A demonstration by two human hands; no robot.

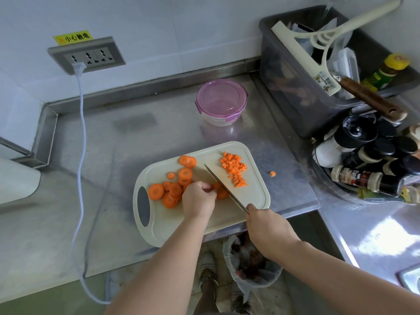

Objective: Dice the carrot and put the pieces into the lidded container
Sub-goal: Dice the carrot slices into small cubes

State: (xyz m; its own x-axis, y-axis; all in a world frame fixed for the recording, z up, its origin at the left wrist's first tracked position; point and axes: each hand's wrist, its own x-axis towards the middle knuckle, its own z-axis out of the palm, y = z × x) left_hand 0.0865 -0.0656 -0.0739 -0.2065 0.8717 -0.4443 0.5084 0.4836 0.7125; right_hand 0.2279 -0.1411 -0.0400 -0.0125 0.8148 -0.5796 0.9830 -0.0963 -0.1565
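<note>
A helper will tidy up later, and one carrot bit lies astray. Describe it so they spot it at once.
Find the pale cutting board in the middle of the steel counter. Just past its right edge, a single carrot piece lies on bare steel. The diced pile and round slices are all on the board; this one sits alone off it.
</note>
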